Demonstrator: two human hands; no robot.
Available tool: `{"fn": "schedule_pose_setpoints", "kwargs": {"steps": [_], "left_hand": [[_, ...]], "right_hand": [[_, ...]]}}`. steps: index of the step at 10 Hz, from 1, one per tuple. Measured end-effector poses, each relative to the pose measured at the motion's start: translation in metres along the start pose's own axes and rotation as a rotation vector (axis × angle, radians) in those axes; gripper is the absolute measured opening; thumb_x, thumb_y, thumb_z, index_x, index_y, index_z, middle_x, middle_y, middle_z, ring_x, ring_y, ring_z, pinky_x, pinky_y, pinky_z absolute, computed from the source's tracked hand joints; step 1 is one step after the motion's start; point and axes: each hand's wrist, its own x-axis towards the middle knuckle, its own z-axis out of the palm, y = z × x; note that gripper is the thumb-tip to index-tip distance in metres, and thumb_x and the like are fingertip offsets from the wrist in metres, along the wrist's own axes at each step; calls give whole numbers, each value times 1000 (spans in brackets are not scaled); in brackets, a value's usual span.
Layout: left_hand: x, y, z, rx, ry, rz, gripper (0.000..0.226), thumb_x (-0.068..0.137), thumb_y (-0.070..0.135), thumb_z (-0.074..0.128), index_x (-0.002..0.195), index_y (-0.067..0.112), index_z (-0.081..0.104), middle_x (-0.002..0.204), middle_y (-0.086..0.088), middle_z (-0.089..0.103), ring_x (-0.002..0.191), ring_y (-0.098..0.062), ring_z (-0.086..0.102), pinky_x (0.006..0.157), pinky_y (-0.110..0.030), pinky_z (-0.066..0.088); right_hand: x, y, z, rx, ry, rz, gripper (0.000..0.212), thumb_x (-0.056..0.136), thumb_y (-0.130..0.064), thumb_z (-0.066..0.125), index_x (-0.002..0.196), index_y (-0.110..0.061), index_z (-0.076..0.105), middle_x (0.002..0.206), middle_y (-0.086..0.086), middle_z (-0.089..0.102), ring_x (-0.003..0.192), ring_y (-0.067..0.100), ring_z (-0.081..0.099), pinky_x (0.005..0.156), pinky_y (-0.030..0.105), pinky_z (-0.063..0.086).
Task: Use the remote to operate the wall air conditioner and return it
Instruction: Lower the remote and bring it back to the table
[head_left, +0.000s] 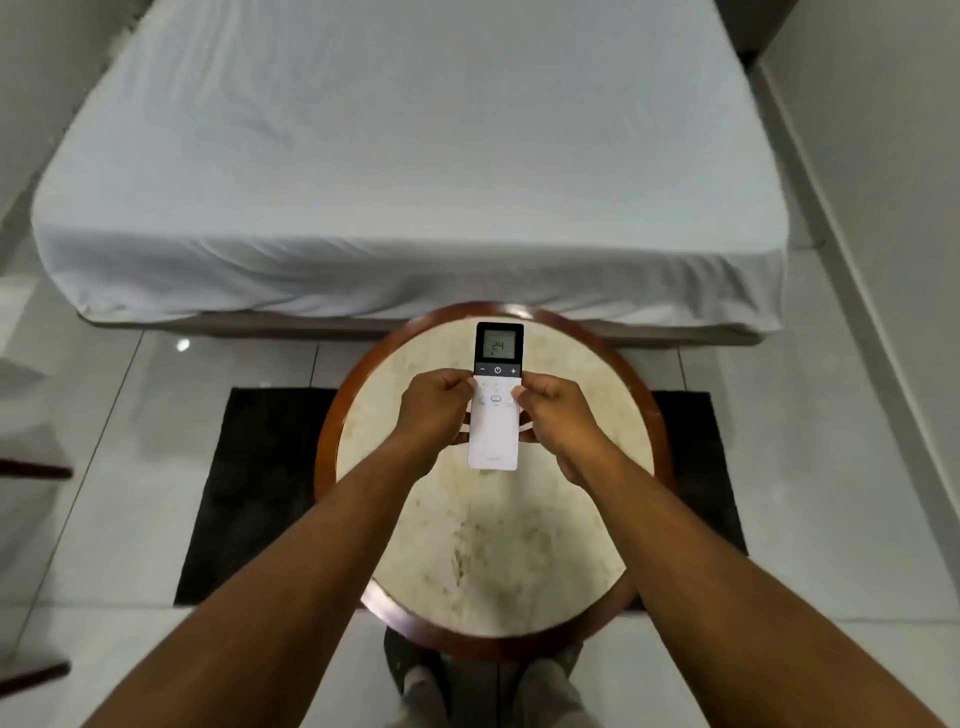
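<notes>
I am looking down at a white remote (495, 410) that both hands are gripping over a round table (587, 364); my left hand (435, 415) is pinching its left edge; my right hand (558, 415) is pinching its right edge; its screen is showing 24; a white-sheeted bed (405, 156) is lying beyond; a dark rug (249, 493) is lying beneath the table.

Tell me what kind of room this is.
Most likely a bedroom. A bed with a white fitted sheet fills the far side, a round table stands on a dark rug at its foot, and both hands, left hand and right hand, hold an air-conditioner remote showing 24.
</notes>
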Motion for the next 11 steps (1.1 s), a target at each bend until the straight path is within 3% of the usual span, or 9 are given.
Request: {"fn": "schedule_pose_setpoints", "kwargs": {"steps": [1, 2, 3, 4, 6, 8, 9, 10, 11], "left_hand": [[13, -47, 6, 12, 24, -81, 26, 95, 15, 47, 89, 26, 70, 101, -6, 72, 82, -28, 70, 62, -35, 58], [33, -113, 22, 36, 71, -162, 32, 93, 15, 51, 74, 34, 68, 99, -6, 74, 81, -25, 70, 62, -35, 58], [41, -147, 29, 40, 97, -205, 32, 91, 14, 52, 71, 33, 68, 97, -7, 74, 84, -28, 69, 72, -44, 60], [53, -190, 40, 77, 106, -262, 28, 91, 16, 53, 74, 31, 68, 98, -8, 73, 89, -32, 69, 81, -52, 57], [62, -225, 48, 92, 132, -283, 20, 90, 20, 54, 83, 27, 71, 94, -4, 74, 85, -26, 70, 78, -51, 58], [68, -230, 50, 97, 170, -253, 20, 88, 21, 58, 72, 29, 67, 89, -6, 74, 81, -28, 70, 75, -52, 59], [67, -228, 47, 104, 179, -224, 16, 88, 20, 57, 80, 25, 70, 90, -6, 74, 82, -27, 70, 77, -51, 58], [65, -228, 44, 221, 125, -175, 19, 90, 19, 55, 98, 22, 72, 99, -3, 74, 85, -20, 67, 81, -42, 57], [63, -227, 37, 280, 107, -135, 23, 91, 19, 53, 105, 21, 71, 107, -3, 73, 91, -17, 65, 81, -33, 52]], "right_hand": [[12, 47, 14, -24, 9, 71, 31, 97, -7, 45, 115, -14, 69, 93, 2, 74, 66, 7, 68, 51, 17, 54], [36, 112, 31, -123, 87, 143, 26, 93, -6, 51, 109, -8, 72, 105, 14, 74, 87, 27, 70, 78, 42, 59], [44, 144, 39, -163, 139, 164, 23, 90, -7, 56, 105, -7, 74, 103, 15, 75, 91, 31, 70, 85, 49, 56], [51, 183, 50, -233, 174, 193, 21, 88, -9, 59, 102, -7, 75, 102, 12, 76, 87, 25, 69, 82, 43, 57], [65, 212, 56, -404, 138, 171, 21, 91, -12, 57, 100, -8, 76, 102, 10, 76, 82, 20, 66, 68, 27, 47], [71, 214, 58, -478, 183, 124, 21, 92, -14, 58, 100, -8, 76, 104, 10, 75, 87, 22, 67, 68, 25, 43], [69, 210, 59, -473, 188, 109, 22, 92, -15, 57, 102, -8, 75, 106, 9, 74, 90, 22, 67, 70, 25, 44], [68, 209, 59, -446, 176, 102, 20, 91, -13, 57, 92, -6, 76, 88, 4, 73, 76, 16, 62, 60, 21, 40], [68, 213, 54, -459, 183, 105, 27, 90, -12, 56, 66, -9, 66, 63, -1, 59, 58, 13, 49, 49, 20, 32]]}}
